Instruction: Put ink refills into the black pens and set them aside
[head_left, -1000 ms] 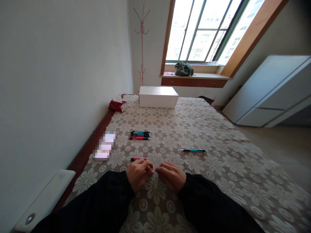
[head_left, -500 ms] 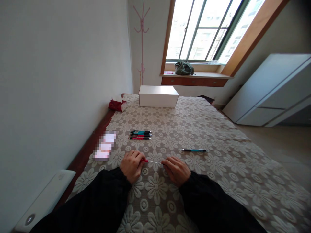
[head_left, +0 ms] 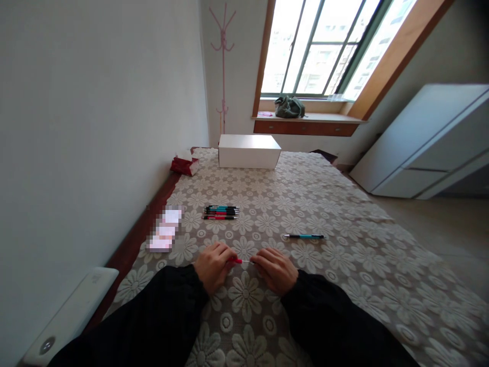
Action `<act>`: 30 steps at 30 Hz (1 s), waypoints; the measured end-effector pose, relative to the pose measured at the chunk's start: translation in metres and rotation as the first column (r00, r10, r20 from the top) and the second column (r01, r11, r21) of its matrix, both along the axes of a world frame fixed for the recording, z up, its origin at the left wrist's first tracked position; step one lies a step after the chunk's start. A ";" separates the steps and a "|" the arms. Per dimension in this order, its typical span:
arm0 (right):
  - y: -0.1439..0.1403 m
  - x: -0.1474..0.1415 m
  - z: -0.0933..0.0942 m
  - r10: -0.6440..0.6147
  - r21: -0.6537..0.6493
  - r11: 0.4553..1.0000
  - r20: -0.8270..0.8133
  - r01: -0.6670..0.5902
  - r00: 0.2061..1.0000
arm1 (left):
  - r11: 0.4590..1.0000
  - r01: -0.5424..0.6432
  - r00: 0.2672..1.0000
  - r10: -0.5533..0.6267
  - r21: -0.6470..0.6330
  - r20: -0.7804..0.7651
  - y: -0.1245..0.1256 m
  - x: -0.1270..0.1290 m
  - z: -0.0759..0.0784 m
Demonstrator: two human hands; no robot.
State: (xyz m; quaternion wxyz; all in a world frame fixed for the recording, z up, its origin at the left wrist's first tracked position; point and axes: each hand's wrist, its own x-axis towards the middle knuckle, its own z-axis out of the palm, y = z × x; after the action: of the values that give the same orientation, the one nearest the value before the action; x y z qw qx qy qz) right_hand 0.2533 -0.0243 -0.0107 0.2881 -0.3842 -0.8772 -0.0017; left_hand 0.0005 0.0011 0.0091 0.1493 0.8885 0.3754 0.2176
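Observation:
My left hand [head_left: 214,266] is closed around a red pen barrel [head_left: 237,260], whose end sticks out past the fingertips toward the right. From that end a thin white pen refill [head_left: 245,261] runs across to my right hand [head_left: 275,269]. The right fingertips pinch the refill's other end, where a small dark part shows; the fingers hide the rest of it. Both hands rest low over the patterned tablecloth [head_left: 248,326]. A blue and black pen [head_left: 305,236] lies beyond my right hand. Several blue and red pens [head_left: 220,212] lie side by side beyond my left hand.
A white box [head_left: 249,158] stands at the far end of the table, with a red tissue pack [head_left: 185,165] to its left. A blurred-out pinkish item [head_left: 165,230] lies near the left edge. A white device [head_left: 72,316] sits by the wall.
My left hand has moved right with the red barrel, closing the gap to my right hand. Less of the white refill shows between them.

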 end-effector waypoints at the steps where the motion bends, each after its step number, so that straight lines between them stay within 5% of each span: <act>1: -0.001 -0.002 0.000 0.021 -0.005 1.000 -0.024 -0.021 0.999 | 1.000 0.024 1.000 -0.024 -0.005 0.008 -0.001 0.001 -0.002; 6: -0.003 -0.004 0.000 0.030 -0.072 0.996 -0.172 -0.043 0.985 | 0.998 0.045 0.994 -0.040 -0.053 0.097 -0.003 0.002 -0.006; 12: -0.003 -0.006 0.002 0.101 -0.019 0.994 -0.137 -0.105 0.985 | 0.988 0.064 0.992 -0.047 -0.140 0.118 -0.007 0.003 -0.011; 23: -0.011 -0.012 0.004 0.087 -0.166 0.978 -0.215 -0.125 0.973 | 0.989 0.092 0.985 -0.073 -0.114 0.158 -0.015 0.007 -0.016; 30: -0.013 -0.012 0.002 -0.039 -0.469 0.874 -0.325 -0.126 0.945 | 0.988 0.144 0.973 -0.152 0.058 0.176 -0.014 0.010 -0.019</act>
State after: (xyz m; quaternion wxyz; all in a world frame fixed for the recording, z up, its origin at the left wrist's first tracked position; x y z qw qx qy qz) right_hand 0.2418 -0.0371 -0.0084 0.3231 -0.4188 -0.7986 0.2871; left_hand 0.0105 -0.0128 -0.0098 0.1783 0.8939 0.2880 0.2937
